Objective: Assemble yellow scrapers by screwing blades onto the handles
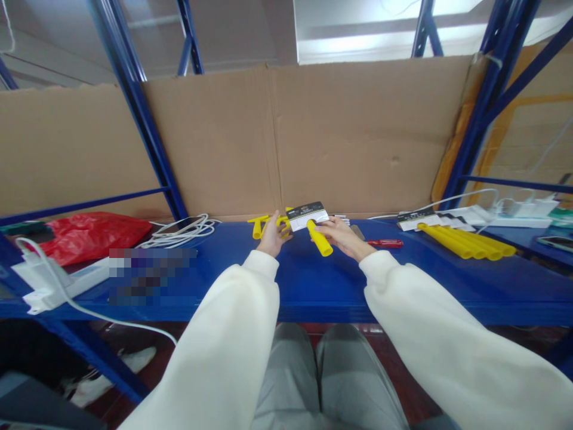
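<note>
My right hand (341,235) is closed round the upper part of a yellow tube (320,240), which hangs tilted over the blue shelf top. A black-and-white card (307,215) sits at the tube's upper end. To the left of that card, my left hand (273,235) has its fingers apart and seems to grip nothing. Just behind it lie small yellow T-shaped pieces (257,229), partly hidden by the hand. A red-handled tool (385,243), perhaps a screwdriver, rests right of my right hand.
Several yellow tubes with cards (468,242) lie in a row at the right. A coiled white cable (183,232), a red plastic bag (96,234) and a white power strip (85,279) occupy the left. A cardboard panel (358,137) stands behind; blue posts (147,125) flank it.
</note>
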`<state>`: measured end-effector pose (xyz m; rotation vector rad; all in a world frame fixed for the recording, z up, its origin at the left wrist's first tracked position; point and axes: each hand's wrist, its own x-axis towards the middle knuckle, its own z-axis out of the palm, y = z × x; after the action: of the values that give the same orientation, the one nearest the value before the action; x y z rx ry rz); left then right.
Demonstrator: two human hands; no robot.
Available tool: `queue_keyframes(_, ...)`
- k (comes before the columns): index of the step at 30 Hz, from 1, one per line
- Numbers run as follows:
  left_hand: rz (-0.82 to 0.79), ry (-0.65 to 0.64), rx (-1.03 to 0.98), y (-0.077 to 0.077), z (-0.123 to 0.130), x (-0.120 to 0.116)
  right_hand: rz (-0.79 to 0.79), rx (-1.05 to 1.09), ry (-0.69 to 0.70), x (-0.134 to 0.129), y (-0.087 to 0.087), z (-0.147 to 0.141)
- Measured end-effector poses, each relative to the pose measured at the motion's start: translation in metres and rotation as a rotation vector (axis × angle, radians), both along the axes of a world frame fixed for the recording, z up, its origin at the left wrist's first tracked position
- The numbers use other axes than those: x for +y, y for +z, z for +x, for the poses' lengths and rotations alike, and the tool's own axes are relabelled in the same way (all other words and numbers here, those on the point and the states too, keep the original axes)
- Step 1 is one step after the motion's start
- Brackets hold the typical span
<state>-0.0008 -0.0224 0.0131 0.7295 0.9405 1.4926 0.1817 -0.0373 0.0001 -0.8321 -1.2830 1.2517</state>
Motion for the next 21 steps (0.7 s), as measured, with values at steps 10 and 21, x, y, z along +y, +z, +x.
queue_keyframes(10, 0.154, -0.285, 0.093, -0.003, 0.004, -0.007, 0.008, 0.033, -0.088, 0.006, -0.002, 0.003)
queue_keyframes(21, 0.190, -0.594, 0.276, -0.006, 0.003, -0.013, -0.066, 0.050, -0.008, 0.004, -0.001, 0.000)
